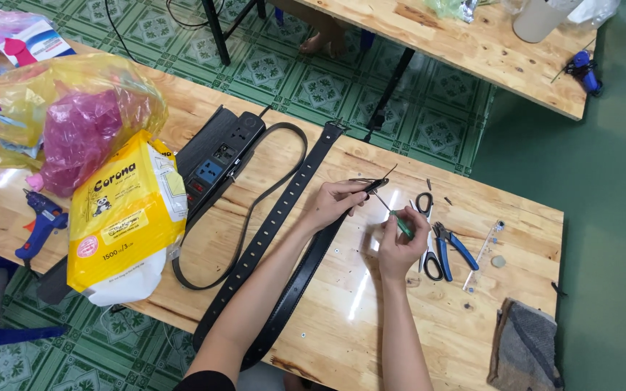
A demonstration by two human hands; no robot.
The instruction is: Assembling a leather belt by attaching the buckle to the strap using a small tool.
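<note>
A long black belt [277,217] with punched holes lies looped across the wooden table [342,318]. My left hand [335,201] pinches a small black belt piece with a thin metal part [374,184] just above the table. My right hand [398,242] holds a small green-handled screwdriver [398,219], its tip pointing up toward that piece. Both forearms reach in from the bottom edge.
Scissors [426,235] and blue-handled pliers [452,246] lie right of my hands. A black power strip [215,156], a yellow-and-white pack [124,217], plastic bags [59,116] and a blue glue gun [41,221] sit at the left. Folded cloth [527,347] lies at the near right corner. A second table [472,43] stands behind.
</note>
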